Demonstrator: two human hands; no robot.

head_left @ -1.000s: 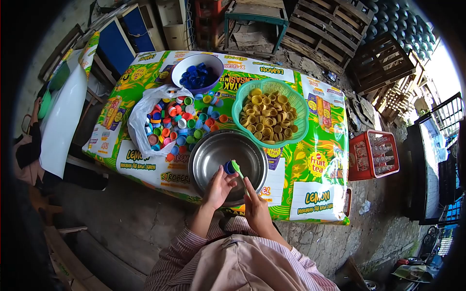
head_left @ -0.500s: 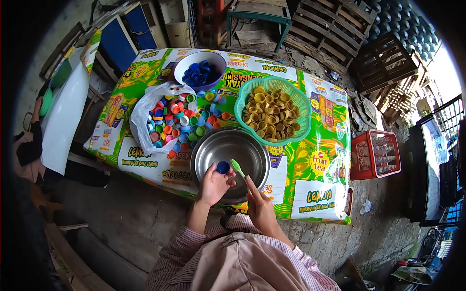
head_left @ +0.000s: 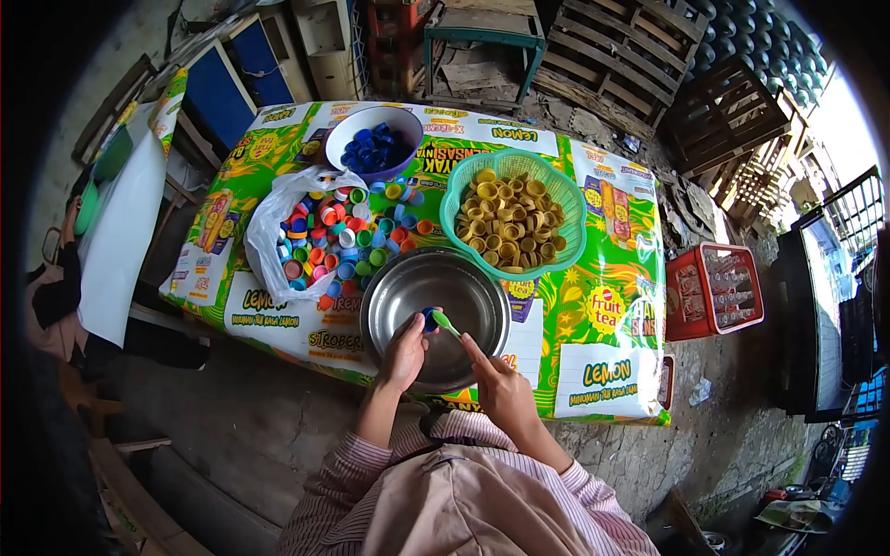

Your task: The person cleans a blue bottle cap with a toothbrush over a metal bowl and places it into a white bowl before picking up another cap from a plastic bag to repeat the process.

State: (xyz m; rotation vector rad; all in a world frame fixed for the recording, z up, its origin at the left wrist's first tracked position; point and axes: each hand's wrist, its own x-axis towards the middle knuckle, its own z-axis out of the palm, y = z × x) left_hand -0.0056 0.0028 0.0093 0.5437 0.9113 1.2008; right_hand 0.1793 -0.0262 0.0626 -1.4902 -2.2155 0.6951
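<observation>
Over the steel basin (head_left: 485,301), my left hand (head_left: 402,358) pinches a dark blue bottle cap (head_left: 429,320) by its side. My right hand (head_left: 506,393) is closed on what looks like a green toothbrush (head_left: 446,322), index finger stretched along its handle. The brush head meets the cap at its opening; the contact itself is partly hidden. Behind the basin, a white plastic bag (head_left: 267,243) lies open with mixed coloured caps (head_left: 348,238) spilling from it. A green plastic basket (head_left: 577,232) beside it holds many yellow caps (head_left: 510,222).
A purple-and-white bowl (head_left: 408,130) with blue caps stands at the table's back. A printed sheet (head_left: 607,278) covers the table. On the floor to the right is a red crate (head_left: 712,320). Wooden pallets (head_left: 621,56) lean behind. Another person's arm (head_left: 69,227) shows at far left.
My left hand has turned the cap from facing up to tilted towards the brush. The brush head has moved left onto the cap. The view has shifted slightly.
</observation>
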